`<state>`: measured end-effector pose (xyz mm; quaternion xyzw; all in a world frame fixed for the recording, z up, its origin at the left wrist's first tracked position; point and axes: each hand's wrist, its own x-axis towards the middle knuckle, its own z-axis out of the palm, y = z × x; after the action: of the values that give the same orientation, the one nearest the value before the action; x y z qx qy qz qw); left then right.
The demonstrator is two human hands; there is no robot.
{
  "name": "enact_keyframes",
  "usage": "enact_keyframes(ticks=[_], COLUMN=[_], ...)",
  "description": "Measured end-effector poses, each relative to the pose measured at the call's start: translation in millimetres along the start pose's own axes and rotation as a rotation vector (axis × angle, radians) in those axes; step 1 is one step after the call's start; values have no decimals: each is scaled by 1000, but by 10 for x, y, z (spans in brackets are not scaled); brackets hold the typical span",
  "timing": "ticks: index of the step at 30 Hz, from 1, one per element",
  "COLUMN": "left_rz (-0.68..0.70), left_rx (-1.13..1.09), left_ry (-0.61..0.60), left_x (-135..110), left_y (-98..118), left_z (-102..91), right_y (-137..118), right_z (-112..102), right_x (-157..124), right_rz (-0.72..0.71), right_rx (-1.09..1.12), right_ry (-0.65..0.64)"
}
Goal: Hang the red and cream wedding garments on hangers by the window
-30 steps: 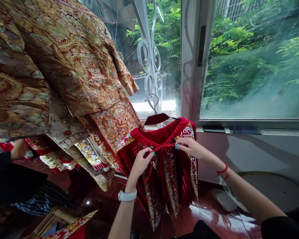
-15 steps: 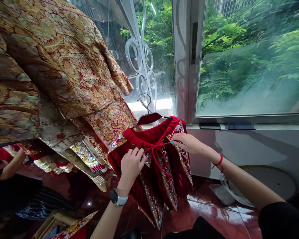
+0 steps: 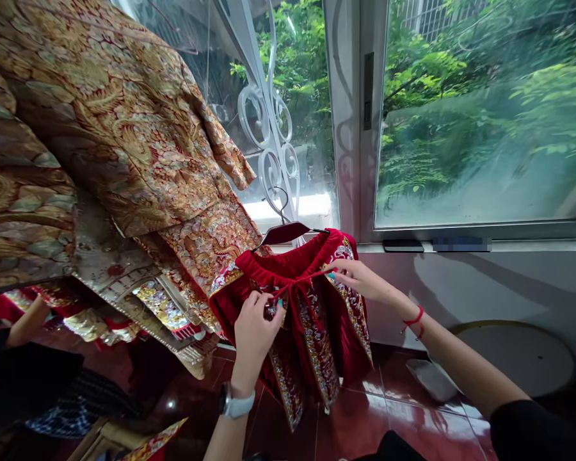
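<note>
A red velvet skirt (image 3: pixel 312 320) with silver and gold embroidered panels hangs from a dark hanger (image 3: pixel 288 232) in front of me. A thin red drawstring (image 3: pixel 303 280) runs across its waistband. My left hand (image 3: pixel 255 330), with a white watch on the wrist, pinches the left end of the string against the waistband. My right hand (image 3: pixel 360 279), a red cord round the wrist, pinches the right end and holds it taut.
Gold and red embroidered robes (image 3: pixel 125 147) hang at the left, close beside the skirt. Another person's arm (image 3: pixel 26 323) shows at the lower left. A window (image 3: pixel 475 115) with a white scroll grille (image 3: pixel 273 141) is behind. A round table (image 3: pixel 523 358) stands at the right on glossy red floor.
My left hand has shifted along the waistband and now pinches the string's end again. The right hand keeps its hold, and the string is pulled straighter between them.
</note>
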<state>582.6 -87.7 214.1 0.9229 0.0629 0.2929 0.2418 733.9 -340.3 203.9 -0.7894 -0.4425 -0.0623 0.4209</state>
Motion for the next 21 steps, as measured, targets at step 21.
enact_keyframes(ticks=[21], left_rz=[132], left_rx=[382], left_ry=[50], left_x=[1061], left_y=[-936], left_z=[-122], right_y=[879], right_z=[-1089], right_x=[654], right_rz=[160], right_rx=[192], right_ry=[-118])
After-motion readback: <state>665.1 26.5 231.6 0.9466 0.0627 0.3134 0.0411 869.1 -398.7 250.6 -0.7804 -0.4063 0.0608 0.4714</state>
